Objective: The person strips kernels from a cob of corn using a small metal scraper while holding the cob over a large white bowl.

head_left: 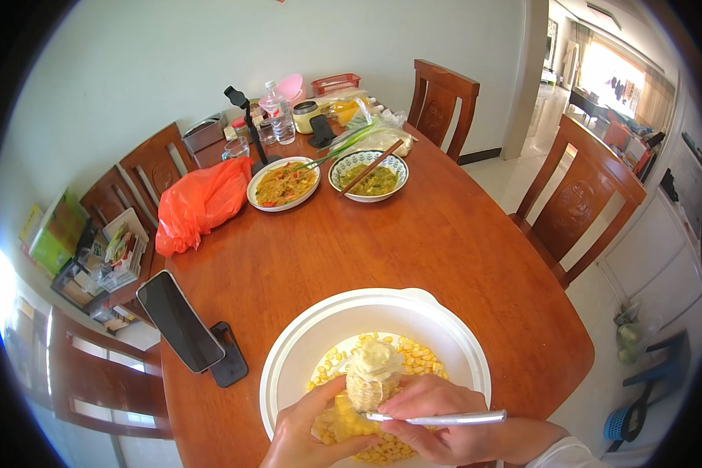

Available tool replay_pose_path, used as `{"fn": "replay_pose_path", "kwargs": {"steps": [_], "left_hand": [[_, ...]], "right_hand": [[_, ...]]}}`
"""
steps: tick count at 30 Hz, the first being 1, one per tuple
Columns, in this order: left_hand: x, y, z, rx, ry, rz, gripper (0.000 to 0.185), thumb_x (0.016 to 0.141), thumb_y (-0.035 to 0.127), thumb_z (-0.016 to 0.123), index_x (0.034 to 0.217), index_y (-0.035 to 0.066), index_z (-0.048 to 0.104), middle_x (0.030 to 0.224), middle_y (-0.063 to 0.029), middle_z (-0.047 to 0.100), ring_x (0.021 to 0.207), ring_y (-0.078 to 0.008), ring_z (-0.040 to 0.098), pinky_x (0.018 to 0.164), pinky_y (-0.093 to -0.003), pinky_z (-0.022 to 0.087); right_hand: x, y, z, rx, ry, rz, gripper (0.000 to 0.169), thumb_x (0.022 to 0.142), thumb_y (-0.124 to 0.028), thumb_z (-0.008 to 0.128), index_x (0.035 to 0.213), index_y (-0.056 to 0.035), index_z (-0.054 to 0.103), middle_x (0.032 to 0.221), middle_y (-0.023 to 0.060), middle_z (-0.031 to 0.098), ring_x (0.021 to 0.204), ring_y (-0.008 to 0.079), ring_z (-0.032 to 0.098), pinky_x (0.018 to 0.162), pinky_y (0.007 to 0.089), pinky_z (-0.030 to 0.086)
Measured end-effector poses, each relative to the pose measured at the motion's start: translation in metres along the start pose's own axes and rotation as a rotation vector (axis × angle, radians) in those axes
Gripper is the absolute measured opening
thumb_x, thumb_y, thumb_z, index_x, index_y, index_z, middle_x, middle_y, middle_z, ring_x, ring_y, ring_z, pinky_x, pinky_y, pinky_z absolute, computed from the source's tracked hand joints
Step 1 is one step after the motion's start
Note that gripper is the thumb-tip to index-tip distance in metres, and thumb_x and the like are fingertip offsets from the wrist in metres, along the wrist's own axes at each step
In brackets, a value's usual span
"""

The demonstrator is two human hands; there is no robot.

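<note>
My left hand [313, 430] grips a corn cob [373, 380] and holds it upright over a white plastic basin [289, 351]. The cob's upper part is stripped of kernels, while yellow kernels remain on its lower part. A slim silver-handled tool [456, 418] is held in my right hand [444, 403], its tip against the cob's side; the tip itself is mostly hidden. Loose corn kernels [418, 354] lie across the basin floor, around and behind the cob.
A phone [181, 322] leans on a black stand [229, 354] left of the basin. Farther back are a red plastic bag [202, 202], a plate of noodles [284, 184], a patterned bowl [368, 190] with chopsticks [371, 167], and a water bottle [279, 117]. Wooden chairs [579, 193] flank the table.
</note>
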State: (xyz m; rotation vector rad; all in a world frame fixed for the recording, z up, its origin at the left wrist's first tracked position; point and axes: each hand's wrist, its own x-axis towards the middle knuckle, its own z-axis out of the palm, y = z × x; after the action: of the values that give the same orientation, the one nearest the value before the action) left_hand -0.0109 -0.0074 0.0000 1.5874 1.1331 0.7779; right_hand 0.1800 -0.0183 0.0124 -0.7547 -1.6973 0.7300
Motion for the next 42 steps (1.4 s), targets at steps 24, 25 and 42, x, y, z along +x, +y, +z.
{"fn": "replay_pose_path", "kwargs": {"steps": [24, 25, 42], "left_hand": [[-0.003, 0.007, 0.006, 0.188, 0.145, 0.117, 0.068, 0.056, 0.01, 0.082, 0.117, -0.002, 0.054, 0.103, -0.017, 0.063, 0.093, -0.0207, 0.06, 0.081, -0.0312, 0.047], [-0.002, 0.006, 0.006, 0.181, 0.144, 0.116, 0.068, 0.056, 0.01, 0.082, 0.117, -0.002, 0.054, 0.102, -0.0171, 0.063, 0.093, -0.0207, 0.06, 0.081, -0.0311, 0.047], [-0.003, -0.006, -0.008, -0.103, -0.031, 0.09, 0.052, 0.075, -0.002, 0.064, 0.124, -0.001, 0.048, 0.105, -0.0112, 0.06, 0.097, -0.0178, 0.056, 0.081, -0.0282, 0.046]], "right_hand": [[0.004, 0.004, 0.005, -0.113, -0.047, -0.095, 0.013, 0.078, 0.004, 0.062, 0.085, -0.0025, 0.053, 0.074, 0.0128, 0.055, 0.065, 0.0269, 0.057, 0.056, 0.0315, 0.045], [0.004, 0.005, 0.006, -0.109, -0.057, -0.115, 0.012, 0.078, 0.003, 0.062, 0.085, -0.0025, 0.053, 0.074, 0.013, 0.055, 0.065, 0.0268, 0.057, 0.056, 0.0315, 0.045], [-0.005, 0.01, 0.006, 0.101, 0.047, -0.053, 0.013, 0.087, 0.001, 0.052, 0.098, -0.0013, 0.045, 0.085, 0.014, 0.054, 0.065, 0.014, 0.056, 0.058, 0.0228, 0.044]]}}
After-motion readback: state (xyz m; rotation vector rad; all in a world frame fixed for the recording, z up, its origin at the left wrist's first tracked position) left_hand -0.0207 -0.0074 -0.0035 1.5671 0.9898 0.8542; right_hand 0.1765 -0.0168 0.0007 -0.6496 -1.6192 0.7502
